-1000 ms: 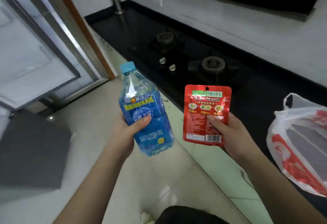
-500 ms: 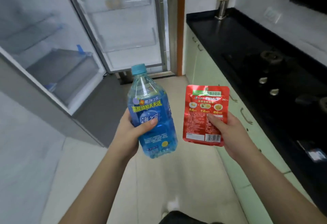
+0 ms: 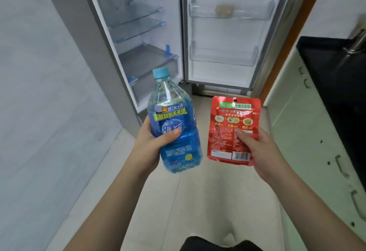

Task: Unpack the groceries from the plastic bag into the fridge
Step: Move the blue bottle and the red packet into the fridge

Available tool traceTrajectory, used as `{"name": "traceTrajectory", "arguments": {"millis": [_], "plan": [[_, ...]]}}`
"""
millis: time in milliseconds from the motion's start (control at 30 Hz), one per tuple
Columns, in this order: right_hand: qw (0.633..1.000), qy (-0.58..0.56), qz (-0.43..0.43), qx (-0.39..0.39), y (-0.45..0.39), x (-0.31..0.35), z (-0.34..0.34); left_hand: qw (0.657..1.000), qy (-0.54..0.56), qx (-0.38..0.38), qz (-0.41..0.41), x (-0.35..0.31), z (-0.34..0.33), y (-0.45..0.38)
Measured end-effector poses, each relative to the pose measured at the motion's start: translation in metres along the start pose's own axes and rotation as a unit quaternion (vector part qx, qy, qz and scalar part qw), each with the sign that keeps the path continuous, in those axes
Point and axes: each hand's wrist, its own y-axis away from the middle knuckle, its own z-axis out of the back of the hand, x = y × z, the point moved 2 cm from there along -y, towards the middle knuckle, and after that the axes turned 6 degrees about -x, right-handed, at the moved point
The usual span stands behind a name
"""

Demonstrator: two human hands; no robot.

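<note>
Gripping the blue drink bottle (image 3: 174, 129) around its middle, the left hand (image 3: 150, 145) has its thumb pressed across the label, while the right hand (image 3: 259, 151) pinches the red foil pouch (image 3: 233, 129) by its lower right corner, thumb on the printed face. Both items hang in the air above the floor, side by side and apart, in front of the open fridge (image 3: 142, 32); neither is inside yet.

The bottle looks the riskier piece: its plastic is smooth, rounded and probably heavy with liquid, so a one-handed hold low on the body could let it tip or slide as it is lifted toward a shelf. The pouch is flat, thin and glossy, held only at an edge, so it may flop or slip when set down.

Beyond, the fridge shows clear glass shelves (image 3: 136, 20) and a pale drawer (image 3: 148, 60); its door (image 3: 227, 32) stands wide with transparent racks. Pale green cabinets (image 3: 309, 131) under a black counter (image 3: 336, 76) run along the right.
</note>
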Motion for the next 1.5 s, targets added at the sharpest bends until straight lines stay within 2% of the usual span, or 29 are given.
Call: {"name": "traceTrajectory", "arguments": {"millis": [567, 800, 1000, 1267, 1500], "plan": [[0.993, 0.005, -0.032, 0.110, -0.198, 0.060, -0.014, 0.990, 0.002, -0.133, -0.049, -0.004, -0.057, -0.140], [0.985, 0.025, -0.041, 0.164, -0.247, 0.062, -0.064, 0.984, -0.007, -0.171, -0.057, -0.011, -0.025, -0.185], [0.979, 0.055, -0.039, 0.195, -0.293, 0.072, -0.131, 0.983, -0.007, -0.174, -0.065, -0.022, 0.015, -0.237], [0.976, 0.086, -0.023, 0.201, -0.352, 0.104, -0.217, 0.985, -0.012, -0.154, -0.078, -0.062, 0.076, -0.319], [0.974, 0.096, -0.034, 0.201, -0.401, 0.110, -0.260, 0.983, -0.039, -0.147, -0.107, -0.099, 0.110, -0.377]]}}
